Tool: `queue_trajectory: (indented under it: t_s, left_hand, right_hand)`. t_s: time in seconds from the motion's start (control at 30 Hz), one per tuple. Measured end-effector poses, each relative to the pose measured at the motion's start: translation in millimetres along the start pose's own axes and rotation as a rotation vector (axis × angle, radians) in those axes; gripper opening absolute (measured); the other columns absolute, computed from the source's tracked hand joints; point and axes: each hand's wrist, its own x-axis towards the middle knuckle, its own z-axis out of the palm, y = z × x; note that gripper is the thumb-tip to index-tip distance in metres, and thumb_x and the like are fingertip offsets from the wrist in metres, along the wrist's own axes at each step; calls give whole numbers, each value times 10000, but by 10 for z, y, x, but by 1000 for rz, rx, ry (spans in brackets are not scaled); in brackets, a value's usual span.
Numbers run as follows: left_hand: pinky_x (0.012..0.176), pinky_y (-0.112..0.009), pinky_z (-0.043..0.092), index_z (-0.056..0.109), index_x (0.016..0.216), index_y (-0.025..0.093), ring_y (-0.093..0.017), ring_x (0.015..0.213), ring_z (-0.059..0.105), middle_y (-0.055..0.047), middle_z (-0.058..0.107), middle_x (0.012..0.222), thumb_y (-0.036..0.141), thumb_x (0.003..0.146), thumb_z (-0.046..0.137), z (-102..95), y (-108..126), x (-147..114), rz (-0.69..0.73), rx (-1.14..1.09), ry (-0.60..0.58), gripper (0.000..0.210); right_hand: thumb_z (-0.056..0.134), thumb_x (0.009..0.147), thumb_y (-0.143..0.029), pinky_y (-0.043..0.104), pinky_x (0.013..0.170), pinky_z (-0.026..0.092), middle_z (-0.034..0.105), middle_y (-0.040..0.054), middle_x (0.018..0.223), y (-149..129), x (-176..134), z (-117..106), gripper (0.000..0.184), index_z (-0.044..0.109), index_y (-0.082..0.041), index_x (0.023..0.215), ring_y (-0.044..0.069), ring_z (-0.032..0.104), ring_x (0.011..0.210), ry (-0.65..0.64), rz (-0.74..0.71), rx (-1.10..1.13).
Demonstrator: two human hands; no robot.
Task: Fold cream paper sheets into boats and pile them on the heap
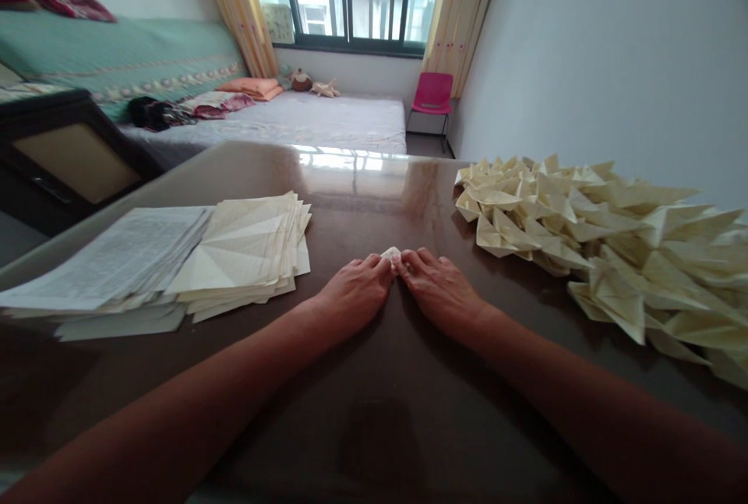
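At the middle of the brown table (pixel 374 379), my left hand (pixel 358 286) and my right hand (pixel 441 286) meet with curled fingers over a small folded paper (pixel 391 253). Only its pale tip shows between the fingertips; the rest is hidden under the hands. To the left lies a stack of creased cream paper sheets (pixel 239 243), overlapping a pile of printed sheets (pixel 117 255). A big heap of folded paper pieces (pixel 584 223), pointed and cream-coloured, spreads over the right side of the table.
Beyond the table's far edge is a bed (pixel 333 118) with orange pillows (pixel 251 87) and soft toys. A pink chair (pixel 433 93) stands by the right wall. On the left is a dark cabinet (pixel 70 153). Window light reflects off the glossy tabletop.
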Motion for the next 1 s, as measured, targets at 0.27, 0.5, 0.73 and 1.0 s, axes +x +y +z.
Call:
queue_trajectory:
  t_s: [0.27, 0.5, 0.73, 1.0]
  left_hand:
    - [863, -339, 483, 611, 1137, 203, -218, 1039, 512, -81, 593, 1127, 182, 918, 432, 43, -47, -23, -70, -89, 102, 284]
    - [812, -291, 492, 638, 936, 245, -181, 989, 558, -22, 582, 1071, 296, 883, 539, 143, -134, -4, -171, -327, 270, 123]
    - [630, -233, 477, 553, 1057, 215, -124, 737, 583, -7, 560, 969, 301, 799, 648, 154, -148, 46, -338, -569, 439, 287]
    - [597, -197, 446, 664, 862, 204, -106, 670, 575, 6, 631, 799, 330, 846, 593, 102, -157, 52, -394, -698, 550, 145]
  right_hand:
    - [491, 924, -335, 294, 818, 446, 617, 86, 1093, 268, 188, 212, 420, 506, -194, 1319, 185, 552, 978, 172, 139, 450]
    - [686, 733, -275, 248, 657, 456, 631, 10, 817, 338, 236, 236, 377, 632, -144, 1083, 115, 550, 689, 106, 174, 1031]
    - [686, 747, -348, 235, 592, 401, 627, -5, 701, 291, 226, 180, 224, 693, -146, 843, 109, 498, 625, 265, 157, 1209]
    - [627, 831, -340, 235, 627, 425, 646, 9, 829, 213, 164, 100, 166, 721, -219, 895, 106, 526, 637, 423, 88, 927]
